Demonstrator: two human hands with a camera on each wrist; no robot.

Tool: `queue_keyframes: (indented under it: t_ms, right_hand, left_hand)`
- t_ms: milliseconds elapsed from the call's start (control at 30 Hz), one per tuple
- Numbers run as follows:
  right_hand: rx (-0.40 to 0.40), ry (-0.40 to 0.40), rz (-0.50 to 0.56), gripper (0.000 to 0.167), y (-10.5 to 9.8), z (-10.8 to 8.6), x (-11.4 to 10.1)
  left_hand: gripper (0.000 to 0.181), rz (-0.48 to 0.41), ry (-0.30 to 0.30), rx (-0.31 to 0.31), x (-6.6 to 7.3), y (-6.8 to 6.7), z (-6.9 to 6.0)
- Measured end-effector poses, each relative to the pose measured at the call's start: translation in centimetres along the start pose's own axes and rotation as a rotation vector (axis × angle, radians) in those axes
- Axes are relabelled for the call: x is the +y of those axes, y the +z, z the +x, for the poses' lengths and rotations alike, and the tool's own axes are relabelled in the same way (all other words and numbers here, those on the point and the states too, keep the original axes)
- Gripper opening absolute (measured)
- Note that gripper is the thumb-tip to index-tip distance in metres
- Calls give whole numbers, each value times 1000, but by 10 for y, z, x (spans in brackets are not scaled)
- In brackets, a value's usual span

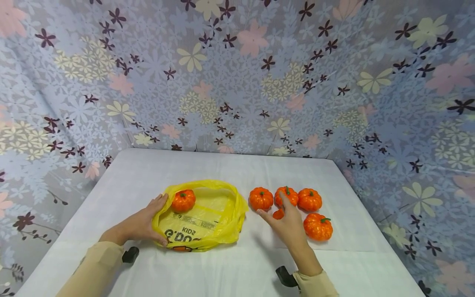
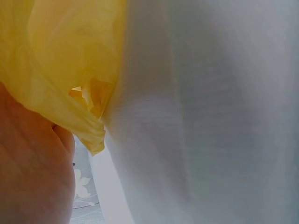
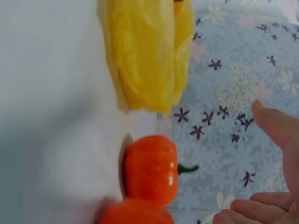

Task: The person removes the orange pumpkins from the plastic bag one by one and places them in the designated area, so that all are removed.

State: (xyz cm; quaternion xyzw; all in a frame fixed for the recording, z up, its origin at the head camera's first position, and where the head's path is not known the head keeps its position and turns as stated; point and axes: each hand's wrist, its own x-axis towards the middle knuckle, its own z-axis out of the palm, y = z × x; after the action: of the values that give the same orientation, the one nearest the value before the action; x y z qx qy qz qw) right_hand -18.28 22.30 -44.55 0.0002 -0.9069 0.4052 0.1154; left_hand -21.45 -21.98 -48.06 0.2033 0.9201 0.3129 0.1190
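A yellow plastic bag lies with its mouth spread wide, and one small orange pumpkin sits inside it at the left. My left hand holds the bag's left rim, thumb near the front and fingers farther back. My right hand hovers over the loose pumpkins with its fingers apart and nothing in its grasp. Beneath it, one pumpkin is mostly hidden. In the right wrist view, a green-stemmed pumpkin stands between the bag and the right hand's side of the picture.
More orange pumpkins stand around the right hand: one nearest the bag, one at the back right, and a front-right pumpkin. All rest on a white-covered table. A flowered cloth rises behind and beside it.
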Motion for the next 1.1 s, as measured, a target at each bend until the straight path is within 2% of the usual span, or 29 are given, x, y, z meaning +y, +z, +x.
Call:
queue_keyframes:
  t_ms: [300,500,867,1100]
  right_hand:
    - [-43,-42,28,101,16,2,-10]
    - [-66,-55,31,99,26,6,-16]
    - [-133,-37,60,102,41,11,-29]
    - [-177,-58,66,98,53,14,-38]
  left_hand:
    - [148,-2,-6,0,1,2,-1]
    - [148,10,10,0,0,1,0]
    - [148,-1,5,3,-2,1,1]
    - [148,-4,5,6,-2,2,1]
